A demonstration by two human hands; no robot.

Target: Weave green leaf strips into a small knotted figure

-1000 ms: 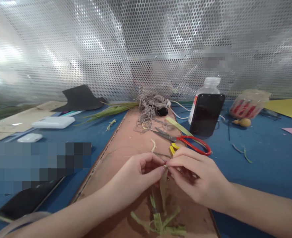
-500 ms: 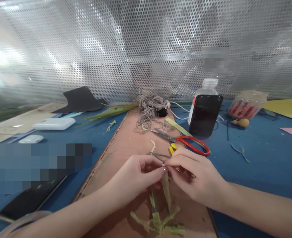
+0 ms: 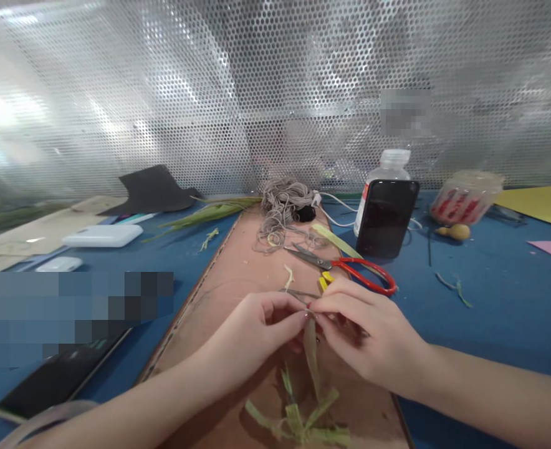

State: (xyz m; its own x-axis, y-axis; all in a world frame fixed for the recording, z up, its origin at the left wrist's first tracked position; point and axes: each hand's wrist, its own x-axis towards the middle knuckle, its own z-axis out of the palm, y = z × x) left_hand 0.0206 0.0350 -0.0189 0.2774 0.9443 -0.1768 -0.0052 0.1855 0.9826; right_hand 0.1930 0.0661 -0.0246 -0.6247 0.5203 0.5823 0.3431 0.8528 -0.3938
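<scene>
My left hand and my right hand meet at the fingertips above the brown board. Each pinches the upper end of a pale green leaf strip, which looks like corn husk and hangs down between them. Something tiny and reddish shows at the pinch, too small to name. Below the hands lies a small figure-like bundle of husk strips. Just beyond my right hand rests a yellow-handled tool, partly hidden by the fingers. Red-handled scissors lie behind it.
A tangle of grey cord sits at the board's far end. A black phone leans on a clear bottle. Beyond are a plastic jar and a small gourd. Another phone lies left; perforated metal stands behind.
The hands stay nearly in place. The left thumb has shifted slightly left and up at the pinch, and the hanging strip has turned a little.
</scene>
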